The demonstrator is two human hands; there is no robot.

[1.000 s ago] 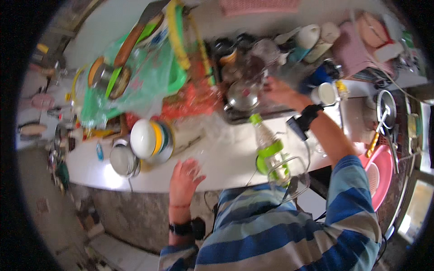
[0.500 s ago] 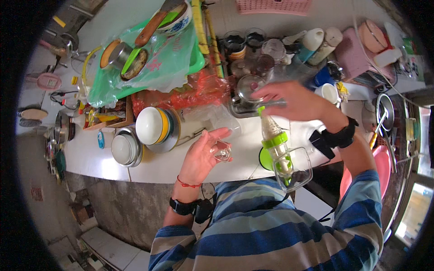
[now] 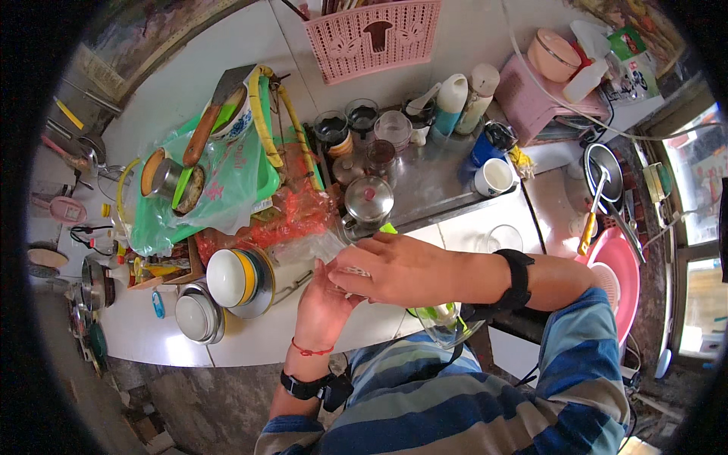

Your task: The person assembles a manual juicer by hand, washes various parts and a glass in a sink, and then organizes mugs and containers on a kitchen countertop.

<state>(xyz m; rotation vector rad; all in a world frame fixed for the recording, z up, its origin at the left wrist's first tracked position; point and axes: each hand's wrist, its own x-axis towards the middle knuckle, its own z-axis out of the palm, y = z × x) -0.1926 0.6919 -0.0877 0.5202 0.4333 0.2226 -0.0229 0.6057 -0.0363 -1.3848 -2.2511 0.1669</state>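
Note:
Over the counter's front edge, my left hand (image 3: 317, 312) is closed around a small clear glass piece (image 3: 353, 271), whose kind I cannot make out. My right hand (image 3: 402, 271) reaches across and closes over the same piece with its fingertips. Both hands hide most of it. Below my right wrist, a clear glass jug (image 3: 453, 327) stands by the counter's edge, beside a green and white device that is mostly covered. A bright green tip (image 3: 388, 227) of that device shows above my right hand.
Beyond my hands, a lidded glass teapot (image 3: 369, 199) and several glass cups stand on a metal tray (image 3: 432, 193). Stacked bowls (image 3: 227, 279) sit left. Farther left is a green tray (image 3: 267, 176) under plastic. A white mug (image 3: 494, 177) and pink basin (image 3: 618, 262) are to the right.
My right hand has moved left and down from near the tray to my left hand, closing on the glass piece. The view has shifted, showing more of the far counter.

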